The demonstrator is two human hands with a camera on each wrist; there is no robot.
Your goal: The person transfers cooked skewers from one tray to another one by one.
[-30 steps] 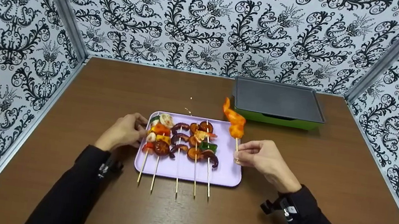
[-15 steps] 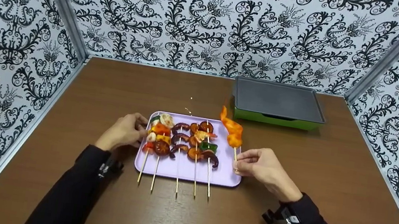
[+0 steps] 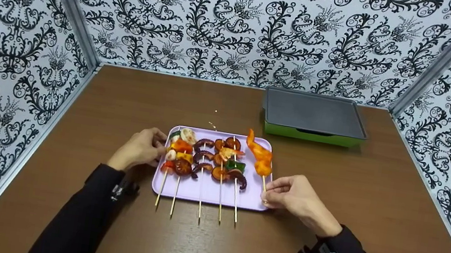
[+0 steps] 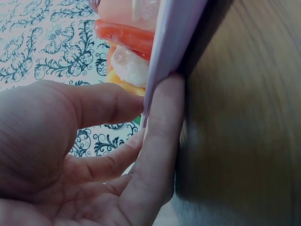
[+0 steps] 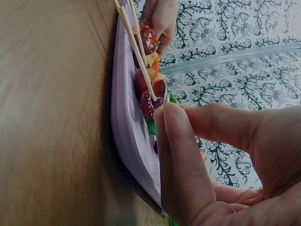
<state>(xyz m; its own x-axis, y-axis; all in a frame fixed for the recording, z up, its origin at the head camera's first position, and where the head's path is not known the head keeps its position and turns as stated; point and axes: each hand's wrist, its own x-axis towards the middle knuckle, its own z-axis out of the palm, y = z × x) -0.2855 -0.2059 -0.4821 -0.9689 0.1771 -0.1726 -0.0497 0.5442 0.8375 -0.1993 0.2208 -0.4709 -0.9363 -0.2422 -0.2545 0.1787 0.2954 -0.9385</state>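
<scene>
A lilac tray (image 3: 253, 196) lies on the table, bearing several skewers of vegetables, octopus tentacles and sausage-like rounds (image 3: 219, 173), their sticks jutting over the front edge. My left hand (image 3: 141, 150) pinches the tray's left rim; in the left wrist view the thumb (image 4: 110, 103) is on the inner side and a finger (image 4: 162, 127) on the outer. Over the tray's right side, my right hand (image 3: 293, 195) pinches the stick of a skewer with an orange, shrimp-like piece (image 3: 263, 158). Whether this skewer touches the tray I cannot tell. In the right wrist view the fingertips hide its stick.
A green tabletop grill (image 3: 312, 135) with a dark grey plate (image 3: 315, 112) stands at the back right of the brown table (image 3: 168, 96). Small pale crumbs lie behind the tray. Patterned walls (image 3: 239, 27) enclose the back and sides.
My right hand has moved toward me and lowered the orange skewer over the tray's right side. The left hand and the tray have stayed put.
</scene>
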